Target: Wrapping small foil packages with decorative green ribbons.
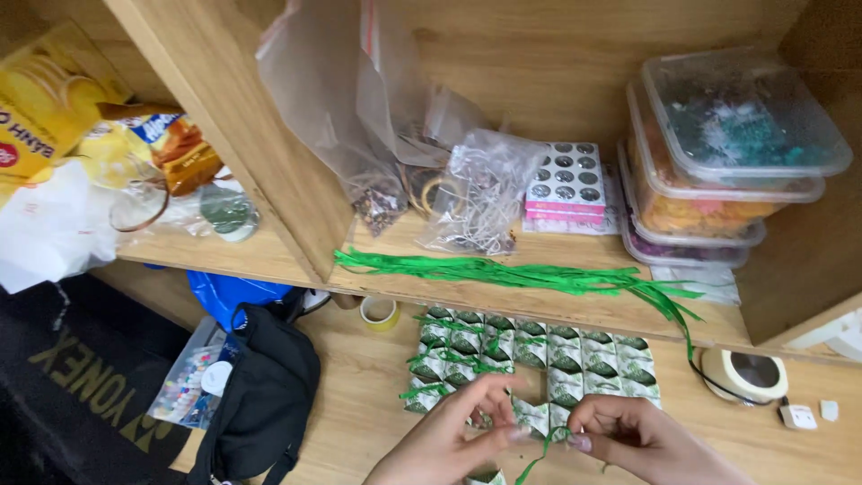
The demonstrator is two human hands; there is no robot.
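Both hands work low in the view, just above the wooden counter [359, 422]. The left hand [453, 436] and the right hand [633, 436] meet over one small green-and-white packet [532, 415], and the fingers of both pinch a thin green ribbon [543, 449] that trails down from it. Both sets of fingers are closed in a fine pinch on that ribbon; whether a knot is already formed there is hard to tell, since the fingertips cover it.

The packet lies at the near edge of a tidy grid of like packets [539, 355]; those on the left of the grid already carry green ties. A bundle of loose green ribbon strips [512, 272] lies along the shelf edge above, some ends hanging down over the packets. A roll of tape [743, 374] sits to the right, a black bag [260, 395] to the left.

The risks look small but real. A hard tug could snap or slip the thin ribbon, or drag the packet into its neighbours and upset the rows. The dangling strips could also snag on a wrist.
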